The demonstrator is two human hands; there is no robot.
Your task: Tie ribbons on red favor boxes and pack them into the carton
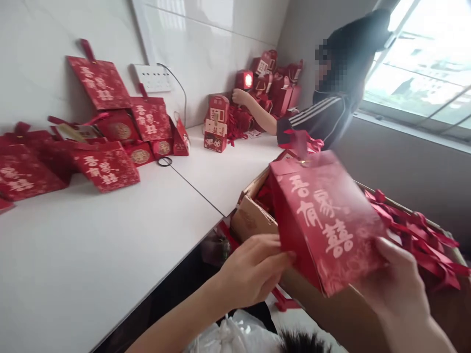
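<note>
Two bare hands hold up a red gift box above a cardboard carton of red ribbons on the right, its pale lettering turned toward the wearer and its body tilted. The right hand grips the box's lower right edge, thumb lying over the front; the left hand is curled narrow, its fingertips meeting the lower left side, though whether they pinch the card or merely steady it cannot be told. The box appears to be folded card, probably light, stiff along its creases yet easily dented on the broad panels; its smooth face looks likely to slide a little under dry fingers. The lower edges, held from both sides, seem the surest grip, while the ribbon loop at the top looks suited only to gentle lifting. Any contents are hidden, so the true weight is uncertain. Similar red boxes stand at left on a white table, and a co-worker reaches toward more at the far side.
</note>
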